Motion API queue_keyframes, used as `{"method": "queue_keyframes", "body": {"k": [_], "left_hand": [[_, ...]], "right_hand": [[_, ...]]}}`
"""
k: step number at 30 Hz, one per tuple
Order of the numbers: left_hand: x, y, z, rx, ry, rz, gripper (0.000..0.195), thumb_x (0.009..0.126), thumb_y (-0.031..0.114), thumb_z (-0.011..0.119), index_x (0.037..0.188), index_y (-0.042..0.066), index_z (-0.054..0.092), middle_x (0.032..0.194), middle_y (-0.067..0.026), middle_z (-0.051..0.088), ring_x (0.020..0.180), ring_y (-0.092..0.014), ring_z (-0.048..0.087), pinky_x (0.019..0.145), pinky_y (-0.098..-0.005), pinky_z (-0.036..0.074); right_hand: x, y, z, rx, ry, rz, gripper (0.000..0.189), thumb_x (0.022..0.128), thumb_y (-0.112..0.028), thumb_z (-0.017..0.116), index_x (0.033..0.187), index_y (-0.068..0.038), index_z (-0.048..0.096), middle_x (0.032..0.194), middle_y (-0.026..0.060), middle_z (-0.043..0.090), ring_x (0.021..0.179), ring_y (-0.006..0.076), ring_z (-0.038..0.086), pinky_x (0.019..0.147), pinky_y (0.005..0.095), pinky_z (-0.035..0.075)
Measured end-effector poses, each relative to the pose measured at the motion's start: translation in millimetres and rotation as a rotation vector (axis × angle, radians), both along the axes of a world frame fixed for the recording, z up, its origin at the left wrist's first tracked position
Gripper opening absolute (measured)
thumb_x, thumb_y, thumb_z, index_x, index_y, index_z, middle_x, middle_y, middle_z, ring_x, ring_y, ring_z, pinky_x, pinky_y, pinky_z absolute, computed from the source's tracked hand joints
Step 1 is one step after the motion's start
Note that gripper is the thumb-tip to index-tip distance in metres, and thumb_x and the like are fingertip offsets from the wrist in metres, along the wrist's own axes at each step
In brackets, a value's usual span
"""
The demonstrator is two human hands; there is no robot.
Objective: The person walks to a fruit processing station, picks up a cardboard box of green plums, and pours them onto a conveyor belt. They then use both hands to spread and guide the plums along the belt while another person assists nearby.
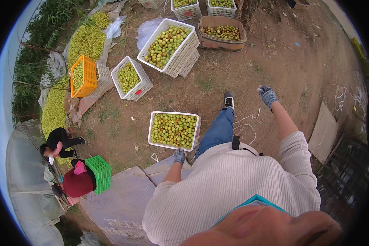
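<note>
My left hand (179, 156), in a grey knit glove, grips the near rim of a white plastic crate (198, 135). The crate is beside my left leg and filled with green and brown-flushed fruit (173, 129), which look like jujubes. Whether the crate rests on the ground or hangs from my hand is unclear. My right hand (267, 97), gloved alike, is held out over bare soil to the right. Its fingers are curled, and nothing shows in them.
White crates of fruit (131, 78) (183, 58), an orange crate (89, 77) and a cardboard box (221, 44) stand ahead. Fruit heaps (87, 40) line the left. Two people (61, 141) (78, 181) bend there, one at a green crate (103, 173). White cord (247, 121) lies near my foot.
</note>
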State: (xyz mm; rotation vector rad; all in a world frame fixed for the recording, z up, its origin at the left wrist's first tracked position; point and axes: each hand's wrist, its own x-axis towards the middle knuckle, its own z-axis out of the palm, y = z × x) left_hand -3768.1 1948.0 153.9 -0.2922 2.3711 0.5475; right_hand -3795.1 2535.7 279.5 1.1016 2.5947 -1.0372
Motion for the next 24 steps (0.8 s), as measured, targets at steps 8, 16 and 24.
{"method": "queue_keyframes", "body": {"k": [8,16,24], "left_hand": [[-212,254,-28,0.222,0.041,0.302,0.053,0.093,0.045,0.048,0.121,0.000,0.056,0.119,-0.0217,0.060,0.111,-0.034,0.057,0.094,-0.0395,0.043],[-431,342,63,0.881,0.769,1.369,0.071,0.093,0.013,0.057,0.148,0.023,0.013,0.119,-0.0022,0.052,0.083,-0.013,0.057,0.070,-0.0263,0.050],[-391,311,171,-0.057,1.372,1.485,0.053,0.093,0.011,0.054,0.141,0.008,0.031,0.111,-0.0089,0.055,0.091,-0.018,0.057,0.084,-0.0299,0.047]], "right_hand": [[-176,190,-56,0.049,-0.291,0.211,0.044,0.089,-0.035,0.060,0.119,-0.003,0.057,0.118,0.0145,0.063,0.108,0.0289,0.060,0.091,0.0370,0.045],[-316,444,-220,-0.343,-0.644,-0.170,0.042,0.091,-0.049,0.049,0.118,-0.018,0.055,0.101,0.0015,0.058,0.074,0.0188,0.053,0.055,0.0356,0.042],[-572,619,-363,-0.122,-1.029,0.106,0.071,0.087,-0.059,0.046,0.138,-0.010,0.035,0.134,0.0089,0.041,0.114,0.0283,0.046,0.085,0.0431,0.041]]}}
